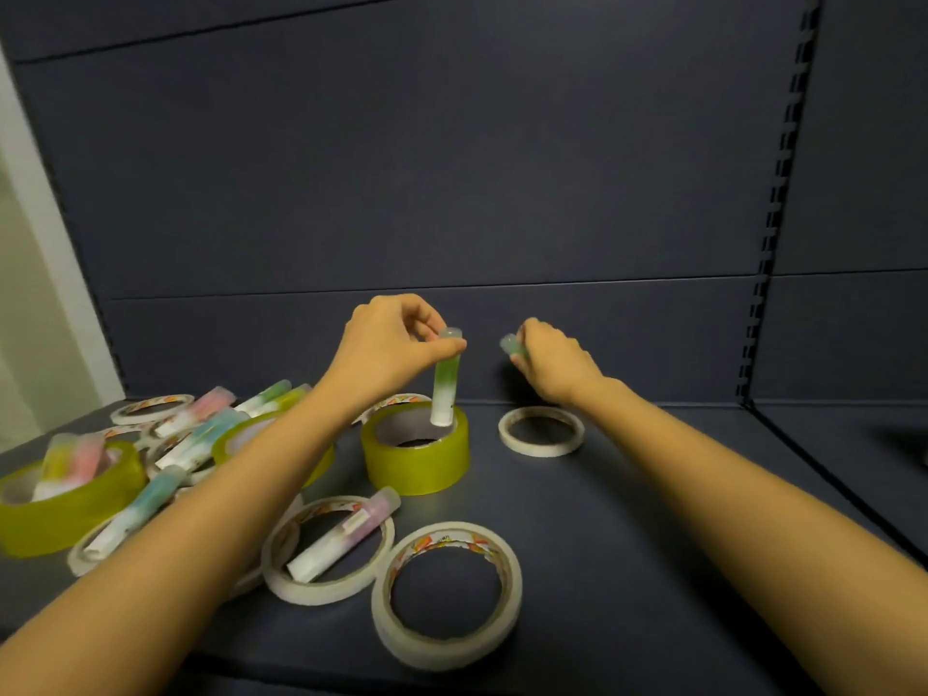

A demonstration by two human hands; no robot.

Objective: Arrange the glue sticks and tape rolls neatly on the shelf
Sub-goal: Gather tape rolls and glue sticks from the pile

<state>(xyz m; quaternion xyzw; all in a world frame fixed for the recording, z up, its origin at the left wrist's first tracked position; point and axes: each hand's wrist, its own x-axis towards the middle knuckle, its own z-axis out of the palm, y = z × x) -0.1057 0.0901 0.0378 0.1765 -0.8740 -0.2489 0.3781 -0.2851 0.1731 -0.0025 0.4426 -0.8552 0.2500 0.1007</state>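
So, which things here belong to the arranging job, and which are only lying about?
Job: green glue stick, pinched by left hand, standing in yellow tape roll; second glue stick in right hand; white tape rolls; loose glue sticks at left; shelf.
Not job: back panel; slotted upright; pale wall.

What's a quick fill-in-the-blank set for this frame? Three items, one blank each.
1. The left hand pinches a green stick standing upright in a ____ roll.
2. The right hand grips another ____ above the shelf.
3. The purple stick lies inside a ____ tape ring.
Missing: yellow; glue stick; white.
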